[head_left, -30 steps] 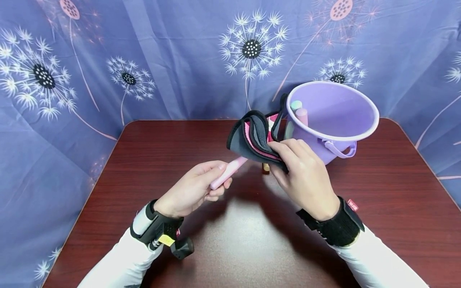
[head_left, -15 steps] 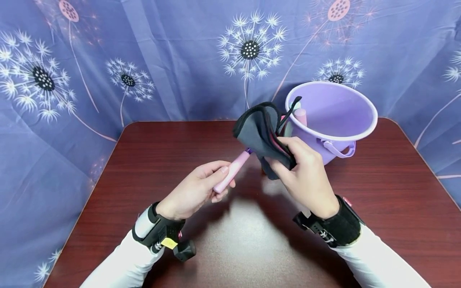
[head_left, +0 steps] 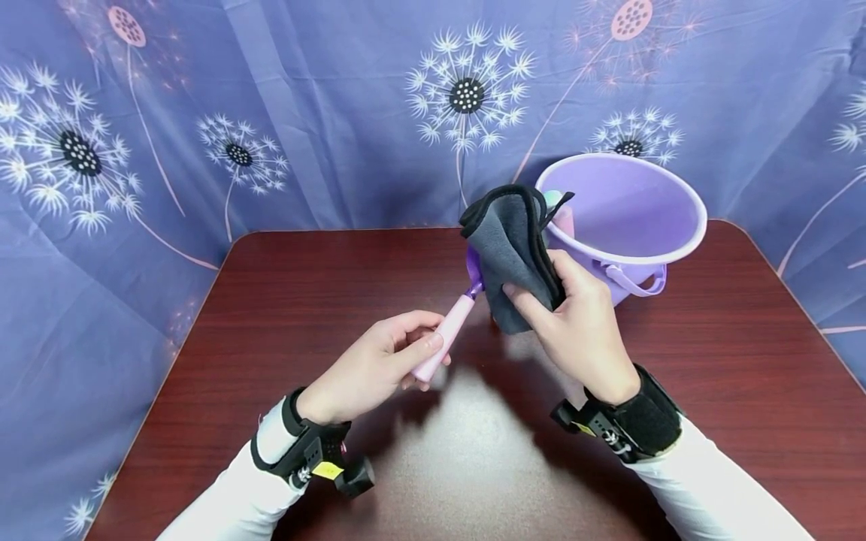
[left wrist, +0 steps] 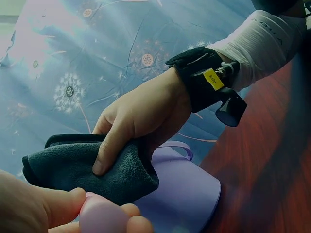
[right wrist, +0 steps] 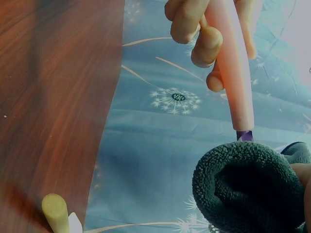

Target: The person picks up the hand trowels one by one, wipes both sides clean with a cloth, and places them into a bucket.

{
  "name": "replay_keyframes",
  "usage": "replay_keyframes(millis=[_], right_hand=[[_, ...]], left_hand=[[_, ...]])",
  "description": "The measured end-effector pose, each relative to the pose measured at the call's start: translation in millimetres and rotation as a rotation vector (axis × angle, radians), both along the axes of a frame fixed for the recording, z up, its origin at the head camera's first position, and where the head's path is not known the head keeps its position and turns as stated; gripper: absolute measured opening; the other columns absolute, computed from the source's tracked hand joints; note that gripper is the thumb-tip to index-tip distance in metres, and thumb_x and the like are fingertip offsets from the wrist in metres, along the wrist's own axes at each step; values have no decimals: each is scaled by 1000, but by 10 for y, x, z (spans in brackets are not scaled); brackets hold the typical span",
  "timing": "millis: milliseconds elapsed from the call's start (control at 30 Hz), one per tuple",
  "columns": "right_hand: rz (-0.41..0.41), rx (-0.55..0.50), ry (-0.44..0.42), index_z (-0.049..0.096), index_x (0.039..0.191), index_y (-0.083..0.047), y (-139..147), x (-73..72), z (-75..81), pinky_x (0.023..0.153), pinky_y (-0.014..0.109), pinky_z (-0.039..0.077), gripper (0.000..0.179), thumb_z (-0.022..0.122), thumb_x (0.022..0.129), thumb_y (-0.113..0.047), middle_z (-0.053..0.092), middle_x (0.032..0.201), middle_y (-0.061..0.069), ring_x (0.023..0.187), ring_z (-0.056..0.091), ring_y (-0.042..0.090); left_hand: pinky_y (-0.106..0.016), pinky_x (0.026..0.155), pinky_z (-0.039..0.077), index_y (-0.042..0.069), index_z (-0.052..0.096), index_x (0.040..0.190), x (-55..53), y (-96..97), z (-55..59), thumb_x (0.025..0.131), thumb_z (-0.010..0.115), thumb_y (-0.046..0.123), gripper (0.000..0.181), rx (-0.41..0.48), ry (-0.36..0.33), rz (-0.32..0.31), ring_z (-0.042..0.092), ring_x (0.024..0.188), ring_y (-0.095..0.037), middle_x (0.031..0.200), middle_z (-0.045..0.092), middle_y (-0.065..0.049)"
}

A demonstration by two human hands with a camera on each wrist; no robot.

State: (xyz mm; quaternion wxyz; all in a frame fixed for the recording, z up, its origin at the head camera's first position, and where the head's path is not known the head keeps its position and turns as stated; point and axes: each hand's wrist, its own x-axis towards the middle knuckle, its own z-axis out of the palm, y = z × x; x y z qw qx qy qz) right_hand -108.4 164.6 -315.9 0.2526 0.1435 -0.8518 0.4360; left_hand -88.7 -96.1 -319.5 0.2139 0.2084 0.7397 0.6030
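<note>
My left hand point(head_left: 386, 364) grips the pink handle of a hand tool point(head_left: 446, 338), thumb along the top. The tool's purple curved head point(head_left: 475, 267) shows in part beside the dark grey cloth point(head_left: 510, 255), which hides the rest. My right hand point(head_left: 585, 323) holds this black-edged cloth folded, with the thumb pressed on its near face. In the left wrist view, the cloth point(left wrist: 73, 170) lies just past the handle's end point(left wrist: 102, 218). The right wrist view shows the handle point(right wrist: 235, 73) running down to the rolled cloth point(right wrist: 204, 184), where the purple neck disappears.
A lilac bucket point(head_left: 605, 282) stands at the back right of the brown table point(head_left: 304, 285), partly behind the cloth and right hand. Pink point(head_left: 564, 219) and mint-coloured ends show at its left rim. A yellowish cylinder end point(right wrist: 54, 211) appears low in the right wrist view.
The cloth has turned from a loose, pink-showing fold to its grey face and shifted right. The handle has tilted more upright and moved slightly nearer me and right, and the purple head has come into view.
</note>
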Motion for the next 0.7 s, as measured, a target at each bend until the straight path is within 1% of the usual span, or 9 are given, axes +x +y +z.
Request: replay_keyframes(millis=[100,167,267,433,500,700], right_hand=[[-14,-4,9,67,111,-14,17,-6,17,71,23,44,28,77,87,-24,68,97,-6,86,61,9],[-26,-5,21,67,112,-14,31,-10,31,72,23,44,30,77,86,-24,68,98,-5,86,61,9],[-36,-7,41,67,116,-14,58,-20,54,74,23,44,33,77,86,-23,68,101,-4,88,61,10],[-86,3,56,67,109,-9,99,-31,96,70,26,41,29,76,87,-25,67,93,-1,83,58,11],[-111,5,53,66,107,-8,113,-29,113,68,26,40,29,76,87,-26,66,90,-1,80,58,10],[-149,-8,53,67,112,-10,154,-29,147,70,22,40,32,76,87,-28,67,94,-4,81,58,5]], left_hand=[[-26,51,40,19,60,125,12,-7,15,104,54,29,25,-33,23,-9,57,71,-38,96,68,-4],[-26,50,40,21,61,126,23,-15,32,103,55,29,24,-50,28,-15,59,72,-40,96,68,-3],[-25,51,40,24,60,126,40,-28,64,103,56,29,24,-74,37,-27,61,72,-34,97,69,-1],[-25,53,42,24,60,125,61,-42,104,103,55,30,23,-102,63,-57,61,70,-21,97,68,1],[-25,54,42,24,60,124,66,-47,113,104,54,31,23,-108,74,-70,61,70,-22,96,67,2],[-25,54,41,21,61,125,88,-58,144,104,54,30,24,-110,100,-103,61,69,-22,95,67,3]])
